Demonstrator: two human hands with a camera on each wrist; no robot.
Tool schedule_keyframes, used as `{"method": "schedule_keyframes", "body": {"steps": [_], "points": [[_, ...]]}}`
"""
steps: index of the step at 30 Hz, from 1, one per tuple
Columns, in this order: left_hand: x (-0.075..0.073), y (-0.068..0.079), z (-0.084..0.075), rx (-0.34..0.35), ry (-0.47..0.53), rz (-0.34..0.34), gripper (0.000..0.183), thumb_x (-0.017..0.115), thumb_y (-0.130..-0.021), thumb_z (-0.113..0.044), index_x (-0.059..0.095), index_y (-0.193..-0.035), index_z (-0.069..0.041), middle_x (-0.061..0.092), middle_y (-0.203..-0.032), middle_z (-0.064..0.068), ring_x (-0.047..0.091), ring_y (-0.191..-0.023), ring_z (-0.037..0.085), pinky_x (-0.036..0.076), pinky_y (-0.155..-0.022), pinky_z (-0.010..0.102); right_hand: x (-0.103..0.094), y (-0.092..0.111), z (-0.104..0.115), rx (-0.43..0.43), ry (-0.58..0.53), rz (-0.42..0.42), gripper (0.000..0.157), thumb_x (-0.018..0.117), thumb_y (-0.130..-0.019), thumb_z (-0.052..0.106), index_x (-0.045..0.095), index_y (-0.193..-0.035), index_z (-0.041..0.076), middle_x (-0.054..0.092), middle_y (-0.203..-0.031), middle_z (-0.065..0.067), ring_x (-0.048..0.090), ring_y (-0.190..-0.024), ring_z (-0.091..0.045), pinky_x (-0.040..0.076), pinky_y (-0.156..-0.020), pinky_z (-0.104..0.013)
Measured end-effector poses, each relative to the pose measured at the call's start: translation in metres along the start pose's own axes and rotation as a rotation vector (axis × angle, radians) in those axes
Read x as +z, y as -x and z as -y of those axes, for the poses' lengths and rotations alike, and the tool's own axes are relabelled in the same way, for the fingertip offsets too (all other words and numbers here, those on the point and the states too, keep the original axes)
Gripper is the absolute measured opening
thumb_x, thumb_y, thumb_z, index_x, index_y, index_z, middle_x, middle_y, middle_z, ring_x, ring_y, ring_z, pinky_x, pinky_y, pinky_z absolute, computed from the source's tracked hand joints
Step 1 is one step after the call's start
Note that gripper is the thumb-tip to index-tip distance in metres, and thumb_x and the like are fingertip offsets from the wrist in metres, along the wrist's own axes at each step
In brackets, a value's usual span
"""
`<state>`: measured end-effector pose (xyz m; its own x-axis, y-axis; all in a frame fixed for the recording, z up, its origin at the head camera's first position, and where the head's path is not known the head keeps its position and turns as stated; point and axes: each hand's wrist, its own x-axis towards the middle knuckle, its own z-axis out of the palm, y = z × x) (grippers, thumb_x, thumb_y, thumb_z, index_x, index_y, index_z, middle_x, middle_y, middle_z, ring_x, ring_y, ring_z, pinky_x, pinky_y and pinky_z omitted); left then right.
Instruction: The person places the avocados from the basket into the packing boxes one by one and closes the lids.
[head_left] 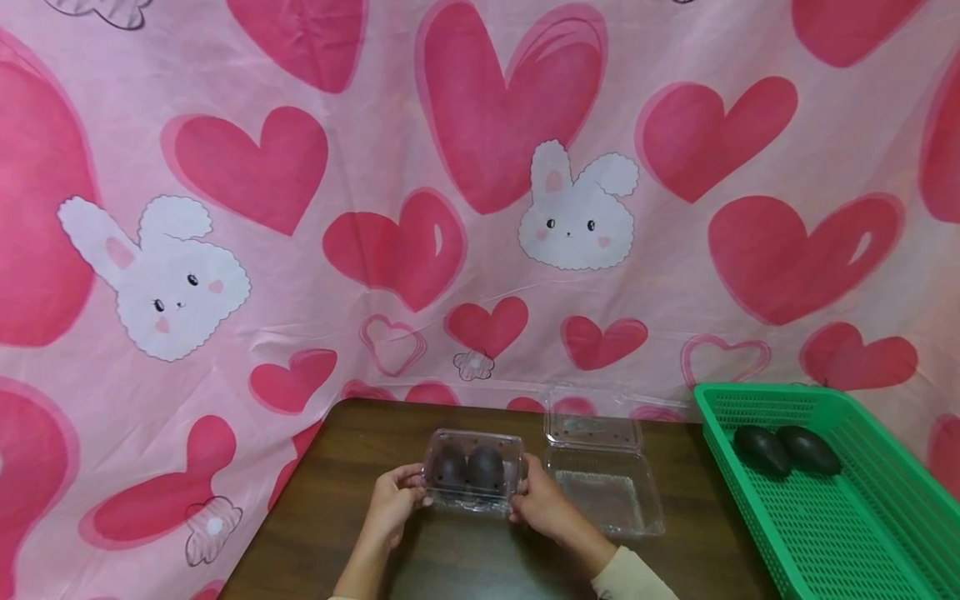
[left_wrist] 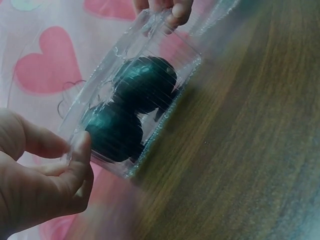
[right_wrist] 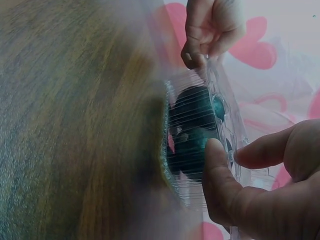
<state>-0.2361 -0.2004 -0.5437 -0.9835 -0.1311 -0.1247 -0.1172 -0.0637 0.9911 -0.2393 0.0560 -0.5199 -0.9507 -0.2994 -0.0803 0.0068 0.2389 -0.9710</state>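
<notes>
A clear plastic clamshell box (head_left: pixel 510 444) with two dark avocados (head_left: pixel 486 468) inside is held between both hands over the wooden table. My left hand (head_left: pixel 395 502) pinches the box's left end at the rim, thumb against fingers. At the opposite end, the right hand (head_left: pixel 543 502) grips the rim the same way. In the left wrist view the ribbed wall (left_wrist: pixel 182 57) of the box shows, with the avocados (left_wrist: pixel 145 85) side by side behind it. The lid lies over the fruit; whether it is fully latched I cannot tell.
Right of the hands, a second clear clamshell (head_left: pixel 603 500) lies on the table (head_left: pixel 337 475) with its lid raised. A green plastic basket (head_left: pixel 757 517) at the far right holds two dark avocados (head_left: pixel 808 450). A pink heart-print cloth (head_left: pixel 480 283) hangs behind the table.
</notes>
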Motion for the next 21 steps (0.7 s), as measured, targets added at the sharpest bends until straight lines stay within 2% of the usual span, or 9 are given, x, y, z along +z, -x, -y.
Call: {"method": "schedule_keyframes", "body": {"steps": [7,12,18,21], "points": [[0.0,0.0018,-0.0025,0.006,-0.019,-0.006,0.045,0.052,-0.085,0.024,0.05,-0.13,0.026,0.058,-0.095,0.011,0.053,-0.078,0.015,0.059,-0.064,0.022,-0.0003,-0.0007,-0.0001,-0.025,0.07,-0.019,0.076,0.057,-0.086,-0.016,0.017,-0.151,-0.018,0.065,-0.084,-0.014,0.065,-0.062,-0.017,0.061,-0.062,-0.047],[0.0007,0.0021,-0.0023,0.004,-0.02,-0.003,0.045,0.052,-0.085,0.023,0.051,-0.129,0.024,0.058,-0.096,0.011,0.054,-0.078,0.015,0.06,-0.064,0.023,0.0007,-0.0025,-0.0029,-0.029,0.079,-0.027,0.076,0.058,-0.086,-0.016,0.018,-0.151,-0.018,0.063,-0.083,-0.014,0.064,-0.062,-0.017,0.06,-0.062,-0.044],[0.001,0.0019,-0.0028,0.005,-0.015,-0.004,0.046,0.052,-0.084,0.024,0.05,-0.13,0.025,0.059,-0.094,0.011,0.055,-0.077,0.015,0.059,-0.064,0.022,0.0026,-0.0044,-0.0051,-0.041,0.085,-0.043,0.076,0.057,-0.085,-0.018,0.021,-0.151,-0.019,0.053,-0.081,-0.013,0.062,-0.06,-0.015,0.061,-0.06,-0.041],[0.0016,0.0023,-0.0031,-0.001,-0.018,-0.008,0.046,0.052,-0.084,0.024,0.05,-0.13,0.024,0.059,-0.094,0.011,0.056,-0.078,0.015,0.06,-0.065,0.022,0.0023,-0.0048,-0.0048,-0.036,0.101,-0.039,0.076,0.058,-0.085,-0.018,0.021,-0.151,-0.019,0.053,-0.082,-0.014,0.062,-0.06,-0.015,0.06,-0.059,-0.037]]}}
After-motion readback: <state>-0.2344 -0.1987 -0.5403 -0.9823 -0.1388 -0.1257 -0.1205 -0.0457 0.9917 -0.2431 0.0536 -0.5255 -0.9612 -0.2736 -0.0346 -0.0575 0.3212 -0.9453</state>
